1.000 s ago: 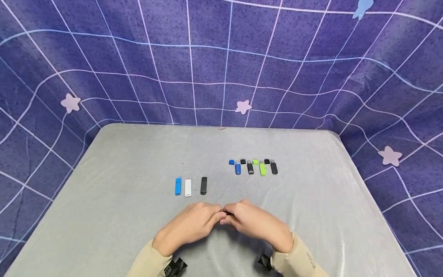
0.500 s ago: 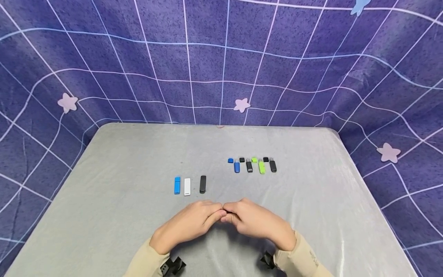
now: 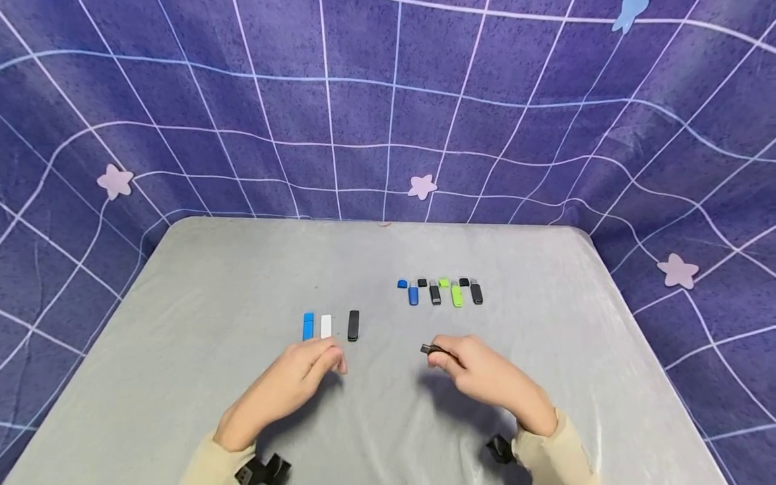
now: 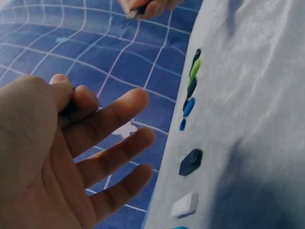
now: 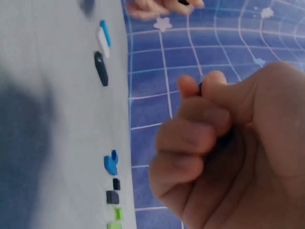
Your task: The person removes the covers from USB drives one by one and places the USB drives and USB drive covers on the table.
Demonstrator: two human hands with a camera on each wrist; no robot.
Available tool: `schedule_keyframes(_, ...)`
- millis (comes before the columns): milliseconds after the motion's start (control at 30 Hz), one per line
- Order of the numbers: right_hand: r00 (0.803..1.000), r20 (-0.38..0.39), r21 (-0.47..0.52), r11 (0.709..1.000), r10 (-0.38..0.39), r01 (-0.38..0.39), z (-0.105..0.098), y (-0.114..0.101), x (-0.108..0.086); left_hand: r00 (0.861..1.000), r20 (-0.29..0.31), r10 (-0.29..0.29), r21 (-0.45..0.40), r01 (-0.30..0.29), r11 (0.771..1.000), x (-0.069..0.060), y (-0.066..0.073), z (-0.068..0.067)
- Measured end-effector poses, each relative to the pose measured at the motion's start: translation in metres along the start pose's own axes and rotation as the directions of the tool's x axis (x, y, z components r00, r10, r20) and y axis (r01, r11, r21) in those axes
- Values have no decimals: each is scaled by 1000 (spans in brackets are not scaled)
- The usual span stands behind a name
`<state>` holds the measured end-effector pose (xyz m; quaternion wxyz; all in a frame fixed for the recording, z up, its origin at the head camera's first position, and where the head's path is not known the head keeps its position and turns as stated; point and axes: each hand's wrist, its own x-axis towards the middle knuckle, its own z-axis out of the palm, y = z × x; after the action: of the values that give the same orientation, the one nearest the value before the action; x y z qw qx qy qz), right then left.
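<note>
Above the table's near part, my right hand [image 3: 488,374] grips a black USB flash drive [image 3: 432,349], its metal plug bare and pointing left. To the left, my left hand [image 3: 294,377] pinches a small black cap [image 4: 68,109] between thumb and index finger, the other fingers spread; the fingers mostly hide it. Just beyond the left hand lie three capped drives: a blue one [image 3: 308,325], a white one [image 3: 326,325] partly covered by the hand, and a black one [image 3: 353,325].
At the back right lie several uncapped drives, each with its cap behind: a blue one [image 3: 413,294], a black one [image 3: 435,294], a green one [image 3: 457,295] and another black one [image 3: 477,292]. A grey cloth covers the table [image 3: 254,263]; a purple curtain [image 3: 364,114] hangs behind.
My hands, earlier together around the small black drive, have moved apart to left and right. The cap has come off into the left hand, and the drive's plug now shows.
</note>
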<state>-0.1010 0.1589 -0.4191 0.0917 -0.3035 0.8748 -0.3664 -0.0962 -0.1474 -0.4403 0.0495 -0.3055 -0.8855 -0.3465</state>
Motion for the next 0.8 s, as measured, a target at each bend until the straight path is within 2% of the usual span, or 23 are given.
schedule_keyframes(67,999,-19,23,999,-30,30,-3,0,-1,1000,-7,-7,-57,7,998,-1,-2,-5)
schedule_keyframes(133,998,-14,33,998,-59,59,-3,-3,2,1000,17,14,-83,-13,996,0,-2,-5)
schedule_keyframes(233,997,-10,34,996,-76,77,-1,-7,5,998,48,27,-84,-23,996,3,0,-1)
schedule_keyframes(333,997,-23,19,997,-76,76,1,-10,7,999,47,2,-101,3,995,4,2,1)
schedule_keyframes(467,996,-20,21,996,-90,91,3,-11,9,1000,3,-16,-145,17,989,6,3,1)
schedule_keyframes(633,993,-34,63,992,-110,112,5,-12,10,996,-91,12,-130,-24,991,6,3,0)
schedule_keyframes(700,995,-50,90,992,-90,94,6,-13,9,992,-124,28,-121,-44,992,4,2,0)
schedule_keyframes(800,996,-83,145,989,-15,27,7,-15,8,984,-165,63,-120,-83,989,2,1,0)
